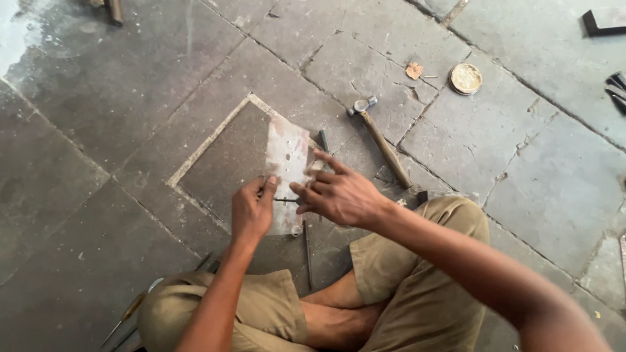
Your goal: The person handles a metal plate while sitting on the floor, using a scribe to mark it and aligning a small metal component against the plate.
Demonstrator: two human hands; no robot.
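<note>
At the bottom of the frame a person sits cross-legged in khaki trousers (274, 319) on a grey stone floor (98, 215), with thin rods or tools (127, 319) lying by the knee at lower left. Just above the knees, near the middle of the frame, both hands meet over a small rectangular metal sheet (287, 153) that lies on the floor. The left hand (253, 210) has its fingers curled, thumb and forefinger pinched on one end of a thin dark pin or nail (282, 199); the right hand (336, 192) pinches the other end, its remaining fingers spread loosely over the sheet's lower right. The sheet looks thin, light and stiff, with worn, pinkish patches; its edges are likely sharp, so flat pressure on the face or a careful pinch at a corner would suit it best. The pin is small and slippery-looking, best held near its ends between fingertips. A dark narrow bar (307, 251) lies below the sheet and a short chisel-like piece (324, 139) just right of its top. Farther up, right of centre, a hammer (381, 140) with a wooden handle lies slantwise. In the upper right sit a round metal lid (465, 79), a dry leaf (414, 70), and dark tools (616, 88) at the frame's edge.
</note>
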